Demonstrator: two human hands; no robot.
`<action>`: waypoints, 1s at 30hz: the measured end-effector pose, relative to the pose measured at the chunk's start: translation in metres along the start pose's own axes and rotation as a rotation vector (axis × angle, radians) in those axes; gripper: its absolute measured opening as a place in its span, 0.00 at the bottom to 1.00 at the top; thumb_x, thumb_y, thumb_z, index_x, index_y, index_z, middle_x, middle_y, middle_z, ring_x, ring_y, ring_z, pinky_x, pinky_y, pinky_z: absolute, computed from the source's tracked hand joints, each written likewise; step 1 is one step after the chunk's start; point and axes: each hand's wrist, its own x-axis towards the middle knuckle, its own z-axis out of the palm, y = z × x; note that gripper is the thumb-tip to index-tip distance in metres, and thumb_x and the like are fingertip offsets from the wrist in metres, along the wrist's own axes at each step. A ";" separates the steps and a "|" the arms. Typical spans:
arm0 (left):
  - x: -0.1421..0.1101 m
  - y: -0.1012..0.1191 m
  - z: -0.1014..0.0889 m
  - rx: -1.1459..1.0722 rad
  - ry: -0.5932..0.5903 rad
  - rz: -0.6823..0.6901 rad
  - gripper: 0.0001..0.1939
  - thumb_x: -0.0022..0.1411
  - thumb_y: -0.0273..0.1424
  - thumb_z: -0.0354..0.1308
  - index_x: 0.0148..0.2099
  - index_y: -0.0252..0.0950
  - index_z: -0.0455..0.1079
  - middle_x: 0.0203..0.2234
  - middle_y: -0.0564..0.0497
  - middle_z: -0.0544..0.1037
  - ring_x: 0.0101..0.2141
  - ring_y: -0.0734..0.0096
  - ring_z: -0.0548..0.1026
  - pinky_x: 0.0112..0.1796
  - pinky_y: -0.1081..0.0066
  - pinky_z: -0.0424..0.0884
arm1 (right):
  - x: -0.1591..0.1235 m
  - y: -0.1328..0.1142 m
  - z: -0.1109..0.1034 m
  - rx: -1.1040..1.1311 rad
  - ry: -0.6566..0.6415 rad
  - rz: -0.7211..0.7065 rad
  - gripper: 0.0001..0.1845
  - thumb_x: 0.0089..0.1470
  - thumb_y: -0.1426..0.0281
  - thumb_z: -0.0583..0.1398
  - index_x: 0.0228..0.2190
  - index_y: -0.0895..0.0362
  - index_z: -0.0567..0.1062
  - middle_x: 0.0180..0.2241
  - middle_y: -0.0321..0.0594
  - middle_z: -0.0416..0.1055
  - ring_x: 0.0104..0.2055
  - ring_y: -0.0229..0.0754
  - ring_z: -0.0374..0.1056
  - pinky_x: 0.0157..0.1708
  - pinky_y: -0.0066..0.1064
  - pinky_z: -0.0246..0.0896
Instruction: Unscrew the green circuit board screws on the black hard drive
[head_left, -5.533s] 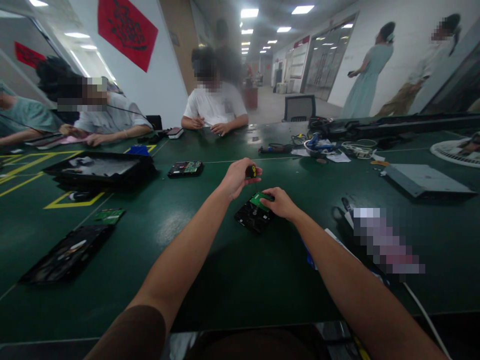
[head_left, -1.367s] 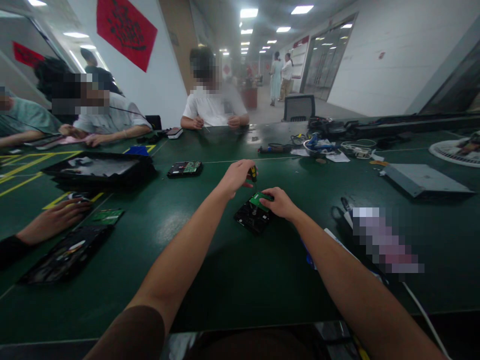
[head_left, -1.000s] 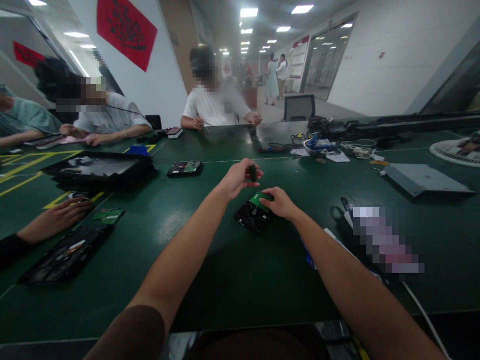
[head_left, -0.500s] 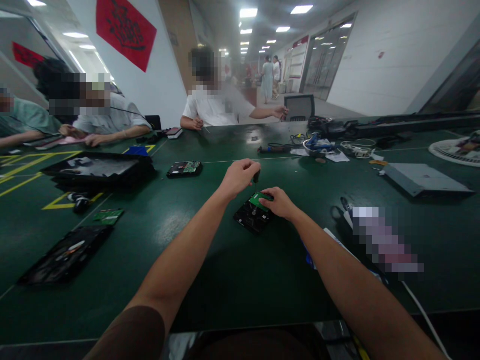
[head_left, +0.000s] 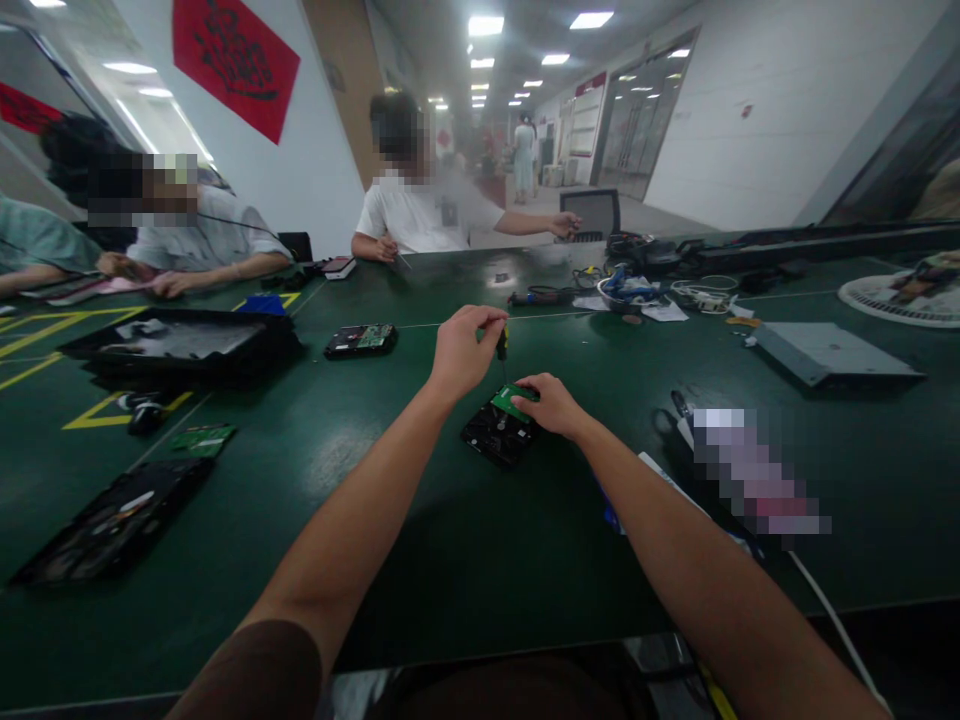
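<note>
A black hard drive (head_left: 496, 432) with a green circuit board (head_left: 513, 399) at its far end lies on the green table in front of me. My left hand (head_left: 469, 345) pinches the top of a small screwdriver (head_left: 503, 345), which stands nearly upright with its shaft down at the board's far edge. Whether the tip sits in a screw is too small to tell. My right hand (head_left: 550, 403) closes on the right edge of the hard drive, its thumb resting on the circuit board.
Another hard drive (head_left: 361, 341) lies farther back. Black trays (head_left: 180, 345), a loose circuit board (head_left: 204, 440) and an opened black casing (head_left: 112, 525) are at left. A grey metal box (head_left: 836, 355) and cables (head_left: 630, 287) sit at right. A person (head_left: 424, 215) sits opposite.
My left hand has shifted on the screwdriver, its fingers now higher on the top and more of the handle showing. My right hand stays on the hard drive. The view has turned slightly.
</note>
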 end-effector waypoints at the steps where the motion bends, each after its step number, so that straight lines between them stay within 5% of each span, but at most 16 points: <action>1: -0.001 0.000 0.000 0.004 -0.001 0.006 0.10 0.69 0.28 0.56 0.46 0.40 0.80 0.44 0.47 0.82 0.46 0.63 0.78 0.52 0.65 0.72 | 0.000 0.000 0.000 0.003 -0.001 -0.001 0.20 0.62 0.63 0.65 0.53 0.58 0.81 0.51 0.48 0.80 0.53 0.50 0.74 0.54 0.38 0.67; 15: -0.007 -0.005 0.011 0.081 -0.030 -0.067 0.15 0.65 0.34 0.67 0.53 0.41 0.72 0.47 0.44 0.82 0.47 0.56 0.80 0.49 0.64 0.72 | -0.001 -0.004 -0.001 0.005 0.006 -0.002 0.19 0.61 0.64 0.65 0.52 0.56 0.82 0.50 0.46 0.81 0.52 0.51 0.75 0.53 0.38 0.67; 30: -0.006 -0.010 0.009 0.054 0.012 0.035 0.10 0.68 0.27 0.63 0.51 0.40 0.74 0.53 0.43 0.78 0.53 0.57 0.76 0.53 0.60 0.74 | 0.001 0.001 0.002 -0.001 -0.002 0.009 0.19 0.62 0.62 0.65 0.52 0.56 0.81 0.51 0.47 0.79 0.53 0.49 0.73 0.55 0.39 0.66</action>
